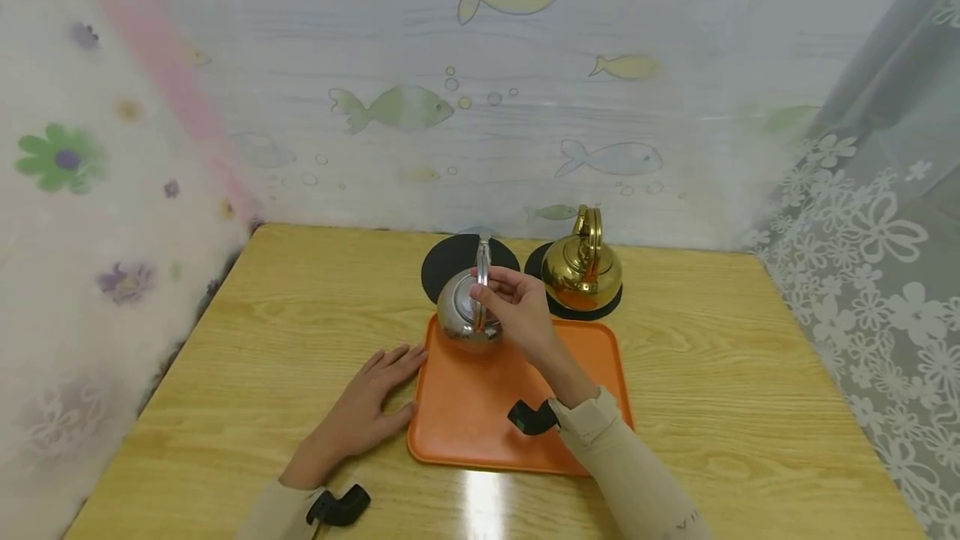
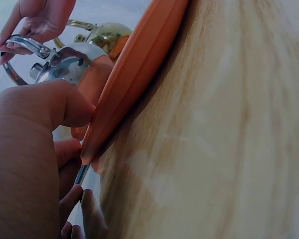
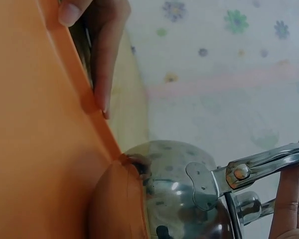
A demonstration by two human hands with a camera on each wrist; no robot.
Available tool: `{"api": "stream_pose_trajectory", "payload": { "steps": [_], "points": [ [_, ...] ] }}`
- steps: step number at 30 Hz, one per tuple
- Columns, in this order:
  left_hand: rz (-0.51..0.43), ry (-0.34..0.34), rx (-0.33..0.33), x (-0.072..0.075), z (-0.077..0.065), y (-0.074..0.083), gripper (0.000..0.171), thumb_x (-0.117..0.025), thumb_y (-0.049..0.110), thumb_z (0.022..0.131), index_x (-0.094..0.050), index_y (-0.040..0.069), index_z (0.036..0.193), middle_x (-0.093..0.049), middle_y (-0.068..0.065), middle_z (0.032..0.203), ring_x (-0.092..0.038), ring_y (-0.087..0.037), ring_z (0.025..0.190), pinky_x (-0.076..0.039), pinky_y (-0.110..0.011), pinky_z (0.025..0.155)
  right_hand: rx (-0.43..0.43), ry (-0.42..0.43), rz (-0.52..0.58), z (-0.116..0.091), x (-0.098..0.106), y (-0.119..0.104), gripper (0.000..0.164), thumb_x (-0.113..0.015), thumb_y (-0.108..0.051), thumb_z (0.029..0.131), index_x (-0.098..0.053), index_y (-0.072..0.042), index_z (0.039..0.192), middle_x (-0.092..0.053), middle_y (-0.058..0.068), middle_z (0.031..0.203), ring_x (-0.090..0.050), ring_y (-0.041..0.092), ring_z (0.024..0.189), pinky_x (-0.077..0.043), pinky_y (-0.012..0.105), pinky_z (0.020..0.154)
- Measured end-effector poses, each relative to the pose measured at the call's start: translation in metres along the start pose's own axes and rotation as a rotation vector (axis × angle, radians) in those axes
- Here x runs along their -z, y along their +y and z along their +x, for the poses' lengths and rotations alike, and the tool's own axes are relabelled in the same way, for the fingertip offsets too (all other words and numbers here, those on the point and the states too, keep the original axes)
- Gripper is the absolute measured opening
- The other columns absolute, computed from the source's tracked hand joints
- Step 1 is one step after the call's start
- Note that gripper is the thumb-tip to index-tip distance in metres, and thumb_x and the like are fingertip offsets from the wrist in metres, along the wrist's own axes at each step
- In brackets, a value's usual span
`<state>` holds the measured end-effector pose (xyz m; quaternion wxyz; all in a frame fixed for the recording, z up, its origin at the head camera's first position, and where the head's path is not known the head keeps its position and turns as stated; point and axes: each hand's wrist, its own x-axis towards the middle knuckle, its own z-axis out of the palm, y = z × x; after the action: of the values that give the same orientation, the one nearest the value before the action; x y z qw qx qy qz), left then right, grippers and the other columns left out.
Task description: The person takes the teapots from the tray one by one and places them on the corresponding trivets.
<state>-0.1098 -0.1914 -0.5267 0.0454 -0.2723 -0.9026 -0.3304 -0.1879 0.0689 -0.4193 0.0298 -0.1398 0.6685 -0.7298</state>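
A shiny silver kettle (image 1: 454,308) is at the far left corner of the orange tray (image 1: 480,415). My right hand (image 1: 525,315) holds its upright handle (image 3: 269,167) between thumb and fingers. Whether the kettle's base touches the tray cannot be told. My left hand (image 1: 367,407) lies at the tray's left side, fingers extended and touching the rim (image 2: 132,69). In the right wrist view, orange is mirrored in the lower part of the silver kettle.
Behind the silver kettle lies a black round mat (image 1: 442,265). A gold kettle (image 1: 573,282) stands on another black round mat (image 1: 600,309) to the right. The wooden table (image 1: 735,373) meets a fish-patterned wall covering (image 1: 360,173) at the back.
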Motion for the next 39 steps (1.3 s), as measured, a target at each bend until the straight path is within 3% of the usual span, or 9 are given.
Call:
{"api": "stream_pose_trajectory", "payload": {
  "steps": [8, 13, 16, 18, 25, 30, 34, 39],
  "points": [
    [-0.008, -0.008, 0.004, 0.0, -0.001, 0.002, 0.067, -0.07, 0.029, 0.091, -0.05, 0.011, 0.152, -0.047, -0.002, 0.157, -0.039, -0.032, 0.148, -0.021, -0.059, 0.121, 0.002, -0.001, 0.02, 0.011, 0.001, 0.002, 0.036, -0.067, -0.003, 0.097, -0.062, 0.016, 0.126, -0.074, 0.0, 0.092, -0.069, 0.008, 0.077, -0.06, 0.024, 0.063],
    [-0.003, -0.011, 0.005, 0.0, -0.002, 0.002, 0.066, -0.07, 0.028, 0.092, -0.049, 0.011, 0.152, -0.047, -0.002, 0.157, -0.038, -0.031, 0.148, -0.021, -0.058, 0.121, 0.003, -0.013, 0.008, 0.017, 0.002, 0.002, 0.034, -0.067, -0.004, 0.097, -0.065, 0.011, 0.127, -0.071, 0.026, 0.106, -0.07, 0.009, 0.077, -0.06, 0.024, 0.063],
    [0.001, -0.009, -0.002, 0.001, -0.002, 0.001, 0.066, -0.07, 0.028, 0.091, -0.05, 0.011, 0.152, -0.047, -0.003, 0.157, -0.039, -0.032, 0.148, -0.022, -0.058, 0.121, 0.006, -0.025, -0.005, 0.02, 0.003, 0.002, 0.032, -0.067, -0.005, 0.097, -0.067, 0.008, 0.126, -0.066, 0.034, 0.112, -0.069, 0.009, 0.078, -0.058, 0.022, 0.063],
    [0.002, -0.01, -0.002, 0.001, -0.002, 0.001, 0.067, -0.07, 0.028, 0.091, -0.05, 0.011, 0.152, -0.047, -0.002, 0.157, -0.039, -0.032, 0.148, -0.022, -0.058, 0.121, 0.006, -0.026, -0.009, 0.021, 0.003, 0.002, 0.031, -0.067, -0.005, 0.097, -0.068, 0.007, 0.125, -0.066, 0.034, 0.113, -0.069, 0.009, 0.079, -0.058, 0.022, 0.064],
    [0.001, -0.012, 0.001, 0.001, -0.002, 0.002, 0.066, -0.07, 0.027, 0.092, -0.049, 0.011, 0.153, -0.046, -0.003, 0.158, -0.038, -0.032, 0.148, -0.021, -0.058, 0.121, 0.001, -0.023, 0.015, 0.025, 0.003, 0.002, 0.03, -0.067, -0.005, 0.097, -0.068, 0.007, 0.125, -0.073, 0.014, 0.101, -0.068, 0.01, 0.074, -0.059, 0.024, 0.062],
    [-0.004, -0.011, 0.0, 0.002, -0.002, 0.002, 0.067, -0.07, 0.028, 0.092, -0.049, 0.011, 0.153, -0.046, -0.003, 0.158, -0.038, -0.032, 0.148, -0.021, -0.059, 0.121, -0.013, -0.018, 0.026, 0.028, 0.002, 0.0, 0.029, -0.067, -0.006, 0.098, -0.068, 0.006, 0.124, -0.071, 0.023, 0.102, -0.068, 0.012, 0.067, -0.059, 0.027, 0.058],
    [-0.009, -0.004, -0.008, 0.0, -0.001, 0.002, 0.066, -0.07, 0.028, 0.092, -0.049, 0.011, 0.153, -0.046, -0.004, 0.158, -0.038, -0.033, 0.148, -0.022, -0.059, 0.12, -0.02, 0.008, 0.008, 0.031, 0.002, -0.003, 0.029, -0.067, -0.006, 0.097, -0.069, 0.005, 0.124, -0.07, 0.028, 0.108, -0.069, 0.012, 0.073, -0.059, 0.025, 0.06],
    [-0.007, 0.022, -0.027, -0.003, 0.001, 0.001, 0.066, -0.071, 0.025, 0.091, -0.05, 0.009, 0.152, -0.048, -0.007, 0.156, -0.041, -0.035, 0.146, -0.023, -0.061, 0.119, -0.027, 0.021, -0.029, 0.038, 0.002, -0.005, 0.029, -0.068, -0.006, 0.097, -0.07, 0.006, 0.124, -0.074, 0.017, 0.102, -0.071, 0.013, 0.083, -0.06, 0.024, 0.066]
  ]
}}
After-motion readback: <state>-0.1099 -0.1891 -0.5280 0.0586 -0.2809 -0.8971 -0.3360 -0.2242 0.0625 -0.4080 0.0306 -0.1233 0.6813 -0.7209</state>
